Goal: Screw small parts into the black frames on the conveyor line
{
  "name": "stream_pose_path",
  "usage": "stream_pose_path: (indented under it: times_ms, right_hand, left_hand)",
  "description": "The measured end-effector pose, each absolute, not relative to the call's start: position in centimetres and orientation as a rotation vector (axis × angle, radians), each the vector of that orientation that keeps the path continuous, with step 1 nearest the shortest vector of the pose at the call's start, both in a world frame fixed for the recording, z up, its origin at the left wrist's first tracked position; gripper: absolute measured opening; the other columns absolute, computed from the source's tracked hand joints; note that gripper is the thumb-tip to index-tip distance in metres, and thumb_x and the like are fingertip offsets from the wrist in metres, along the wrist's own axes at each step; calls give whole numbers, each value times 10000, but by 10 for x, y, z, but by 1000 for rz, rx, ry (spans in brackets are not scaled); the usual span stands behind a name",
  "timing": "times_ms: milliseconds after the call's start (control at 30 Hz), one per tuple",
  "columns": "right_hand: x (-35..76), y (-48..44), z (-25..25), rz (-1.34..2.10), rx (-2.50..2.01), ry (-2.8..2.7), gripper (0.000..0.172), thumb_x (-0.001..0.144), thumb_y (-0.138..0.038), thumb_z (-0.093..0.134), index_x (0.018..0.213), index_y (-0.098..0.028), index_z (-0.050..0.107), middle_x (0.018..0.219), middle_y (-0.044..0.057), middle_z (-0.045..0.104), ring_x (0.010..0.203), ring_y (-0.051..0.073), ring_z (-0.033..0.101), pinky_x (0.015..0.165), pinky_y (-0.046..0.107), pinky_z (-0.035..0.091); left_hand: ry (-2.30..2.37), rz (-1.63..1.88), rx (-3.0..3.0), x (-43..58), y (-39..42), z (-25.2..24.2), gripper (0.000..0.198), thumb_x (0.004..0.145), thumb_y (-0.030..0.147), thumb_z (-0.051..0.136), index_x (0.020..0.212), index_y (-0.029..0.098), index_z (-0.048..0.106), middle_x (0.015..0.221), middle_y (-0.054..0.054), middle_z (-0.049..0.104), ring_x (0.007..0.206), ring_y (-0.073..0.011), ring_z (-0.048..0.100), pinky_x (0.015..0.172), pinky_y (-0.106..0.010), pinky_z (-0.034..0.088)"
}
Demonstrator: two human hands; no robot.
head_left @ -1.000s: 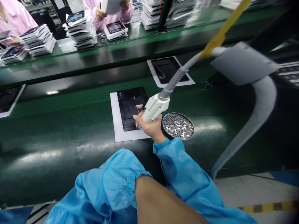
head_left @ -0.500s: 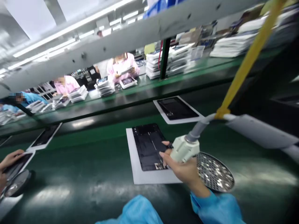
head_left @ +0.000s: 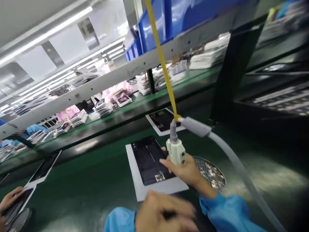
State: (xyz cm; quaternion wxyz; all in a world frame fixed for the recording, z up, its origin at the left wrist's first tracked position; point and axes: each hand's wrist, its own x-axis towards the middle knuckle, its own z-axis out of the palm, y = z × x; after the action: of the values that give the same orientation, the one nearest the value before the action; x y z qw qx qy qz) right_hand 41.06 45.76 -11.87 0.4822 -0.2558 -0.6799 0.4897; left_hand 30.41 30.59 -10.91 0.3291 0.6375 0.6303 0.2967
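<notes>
My right hand [head_left: 189, 172] is wrapped round a pale green electric screwdriver [head_left: 175, 151], whose grey cable end points up. The tool hangs from a yellow strap [head_left: 163, 61]. Under its lower end, which my hand hides, lies a black tablet-like panel [head_left: 147, 161] on a white sheet [head_left: 141, 191]. Small metal parts show near the panel's lower edge. My left hand [head_left: 166, 212] is in front of the sheet, nearer me, its fingers bent and smeared by motion. Beside my right wrist sits a round dish [head_left: 220, 180] of shiny small pieces, partly covered by the hand.
Behind the panel lies another panel [head_left: 164, 120] on a white sheet. A pale hose [head_left: 231, 154] curves down at right. A co-worker's hand [head_left: 11, 198] touches a panel at far left. Blue bins [head_left: 154, 29] hang above; stacks of white trays [head_left: 103, 108] stand across the bench.
My left hand has come into view from below. The view has swung right, and the screwdriver now stands more upright in my right hand.
</notes>
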Motion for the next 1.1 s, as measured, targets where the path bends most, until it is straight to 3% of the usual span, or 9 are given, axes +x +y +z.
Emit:
stream_pose_path:
  times_ms: [133, 267, 433, 533, 600, 700, 767, 867, 1100]
  right_hand:
    - [424, 470, -112, 1095, -655, -1631, 272, 702, -390, 713, 578, -223, 538, 465, -15, 548, 485, 167, 575, 486, 290, 488]
    - [431, 471, -112, 1052, -687, -1638, 292, 695, -392, 723, 577, -217, 520, 483, -16, 553, 513, 166, 583, 473, 272, 454]
    - [435, 470, -113, 1055, -715, -1640, 297, 685, -435, 727, 609, -219, 537, 513, -16, 555, 497, 154, 555, 464, 271, 430]
    - [437, 470, -112, 1033, -702, -1654, 293, 693, -420, 724, 611, -224, 523, 510, -15, 549, 531, 171, 579, 496, 286, 450]
    - [438, 469, -112, 1018, -686, -1663, 321, 699, -413, 722, 585, -229, 484, 507, -9, 551, 584, 195, 615, 515, 292, 465]
    - [439, 468, -111, 1016, -689, -1671, 336, 706, -416, 716, 581, -233, 464, 505, -12, 548, 611, 205, 635, 517, 291, 472]
    - [440, 467, -110, 1021, -696, -1672, 332, 703, -421, 717, 580, -236, 470, 504, -13, 544, 606, 201, 633, 501, 285, 466]
    - [439, 466, -108, 1041, -678, -1662, 314, 699, -414, 715, 576, -241, 484, 504, -11, 540, 593, 197, 622, 473, 280, 450]
    - [437, 464, -106, 1049, -673, -1647, 232, 703, -424, 701, 747, -208, 629, 525, -25, 553, 476, 142, 523, 455, 272, 428]
  left_hand:
    - [2011, 515, 1889, 292, 311, -136, 662, 891, 602, 450, 1399, 178, 476, 1444, -153, 460, 1385, -336, 360, 1139, -610, 274]
    - [2202, 234, 2094, 294, 292, -161, 752, 875, 597, 494, 1458, 137, 373, 1504, -153, 357, 1411, -336, 307, 1134, -567, 312]
    - [2224, 307, 2124, 298, 270, -164, 768, 849, 649, 492, 1425, 145, 435, 1452, -138, 450, 1358, -326, 403, 1102, -494, 388]
    - [2407, 512, 1896, 277, 275, -150, 584, 901, 588, 439, 1290, 175, 577, 1315, -138, 594, 1215, -288, 556, 1001, -429, 468]
    - [2668, 581, 1513, 260, 283, -139, 500, 898, 568, 453, 1160, 188, 646, 1131, -128, 691, 1002, -270, 655, 822, -380, 516]
    - [2786, 450, 1101, 246, 293, -131, 423, 767, 605, 617, 883, 205, 689, 764, -59, 703, 669, -216, 631, 551, -275, 395]
    - [2687, 415, 1123, 244, 295, -134, 380, 734, 568, 652, 656, 197, 634, 582, -16, 604, 552, -163, 540, 500, -247, 284]
    - [2437, 632, 1245, 243, 295, -148, 425, 775, 490, 587, 496, 179, 511, 489, 15, 458, 485, -110, 408, 494, -240, 235]
    - [2432, 1619, 990, 201, 322, -155, 345, 675, 398, 578, 478, 186, 391, 490, 58, 309, 493, -78, 298, 473, -211, 246]
